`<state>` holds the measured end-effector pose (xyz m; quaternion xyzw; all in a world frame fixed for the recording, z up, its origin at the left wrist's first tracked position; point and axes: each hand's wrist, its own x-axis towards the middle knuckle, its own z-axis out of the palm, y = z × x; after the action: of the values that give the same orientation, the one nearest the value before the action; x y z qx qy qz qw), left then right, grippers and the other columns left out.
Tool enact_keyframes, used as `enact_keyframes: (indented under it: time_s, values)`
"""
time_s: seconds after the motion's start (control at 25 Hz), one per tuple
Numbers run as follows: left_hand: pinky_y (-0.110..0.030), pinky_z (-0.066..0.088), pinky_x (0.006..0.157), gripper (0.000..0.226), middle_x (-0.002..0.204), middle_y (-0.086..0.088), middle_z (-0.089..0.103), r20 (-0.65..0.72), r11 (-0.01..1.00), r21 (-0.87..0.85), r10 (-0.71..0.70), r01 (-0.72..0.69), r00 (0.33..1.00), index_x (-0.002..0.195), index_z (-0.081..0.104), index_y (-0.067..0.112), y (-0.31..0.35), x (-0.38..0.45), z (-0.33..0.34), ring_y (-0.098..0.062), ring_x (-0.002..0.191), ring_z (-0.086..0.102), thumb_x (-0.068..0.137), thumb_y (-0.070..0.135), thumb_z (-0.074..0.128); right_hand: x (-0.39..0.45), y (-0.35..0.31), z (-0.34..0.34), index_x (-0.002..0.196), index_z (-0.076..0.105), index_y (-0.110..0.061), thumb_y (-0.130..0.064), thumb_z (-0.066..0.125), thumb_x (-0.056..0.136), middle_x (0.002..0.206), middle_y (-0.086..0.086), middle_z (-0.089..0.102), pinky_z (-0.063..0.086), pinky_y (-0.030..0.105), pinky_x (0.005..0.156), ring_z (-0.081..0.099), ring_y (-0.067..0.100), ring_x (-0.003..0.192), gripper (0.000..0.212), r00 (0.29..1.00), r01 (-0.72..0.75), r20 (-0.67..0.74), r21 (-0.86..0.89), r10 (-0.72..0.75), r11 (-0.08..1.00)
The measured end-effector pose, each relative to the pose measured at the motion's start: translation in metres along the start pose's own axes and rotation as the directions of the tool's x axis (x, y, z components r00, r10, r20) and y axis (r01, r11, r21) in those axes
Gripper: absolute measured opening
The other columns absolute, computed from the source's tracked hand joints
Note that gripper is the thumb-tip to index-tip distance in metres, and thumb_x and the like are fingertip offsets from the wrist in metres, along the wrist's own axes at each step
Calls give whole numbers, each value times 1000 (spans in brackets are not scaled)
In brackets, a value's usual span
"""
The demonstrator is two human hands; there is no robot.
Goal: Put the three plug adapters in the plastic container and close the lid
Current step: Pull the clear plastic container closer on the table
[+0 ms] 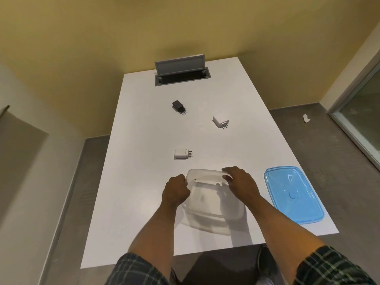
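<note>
A clear plastic container [211, 204] sits open near the front of the white table [144, 182], with nothing inside it. My left hand [175, 190] grips its left rim and my right hand [239, 183] grips its far right rim. Its blue lid [293, 194] lies flat to the right, apart from the container. A white plug adapter [182, 154] lies just beyond the container. Another white adapter [220, 121] lies farther back on the right. A black adapter [178, 107] lies farther back still.
A grey cable hatch [182, 76] stands open at the table's far end. Grey floor surrounds the table; a scrap of white paper [306, 118] lies on it at right. A glass door frame [359, 124] is at the far right.
</note>
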<state>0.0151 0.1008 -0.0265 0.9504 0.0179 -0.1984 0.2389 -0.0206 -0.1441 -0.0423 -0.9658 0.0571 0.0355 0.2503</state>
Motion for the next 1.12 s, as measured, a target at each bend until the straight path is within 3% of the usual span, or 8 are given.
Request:
enact_keyframes:
  time_s: [0.16,0.28,0.48,0.68,0.84,1.12]
  values:
    - [-28,46,65,13,95,-4,68,-30,994,-76,-79,77,996,87,59,13,-11,-13,1,-29,87,65,80,10,49,-4,1,2,143,51,-20,-34,49,103,140,3,55,46,40,102,55,25,126,43,997,-75,-18,103,77,992]
    - [-29,46,66,10,95,-8,68,-49,992,-81,-99,95,994,88,58,10,-17,-21,4,-32,88,64,84,14,50,-8,5,4,135,57,-18,-30,45,104,134,3,62,49,39,98,60,25,121,35,989,-140,-32,148,146,979]
    - [-39,59,72,13,89,-7,68,-35,986,-119,-125,120,992,89,58,12,-23,-36,5,-31,81,69,83,18,48,-8,10,6,126,67,-14,-15,50,101,122,8,70,51,38,95,64,27,113,30,989,-150,27,126,147,981]
    - [-36,62,72,33,89,-5,73,35,978,-173,-109,113,993,108,60,22,-29,-48,1,-26,77,74,78,19,47,-7,3,9,126,68,-16,-11,50,99,124,5,69,49,37,95,62,26,117,34,989,-140,55,96,135,985]
    - [-35,60,78,52,93,0,72,59,988,-134,-65,72,996,114,64,31,-27,-49,0,-24,88,70,69,15,42,-7,1,11,120,70,-20,-10,49,97,118,4,71,52,38,90,64,27,111,33,987,-154,51,61,151,986]
    - [-36,58,82,48,99,-3,73,94,998,-48,-41,46,995,118,61,22,-28,-41,-3,-26,96,68,73,15,44,-7,2,14,123,68,-22,-11,47,96,118,3,71,52,37,87,65,27,109,35,987,-156,45,22,154,988]
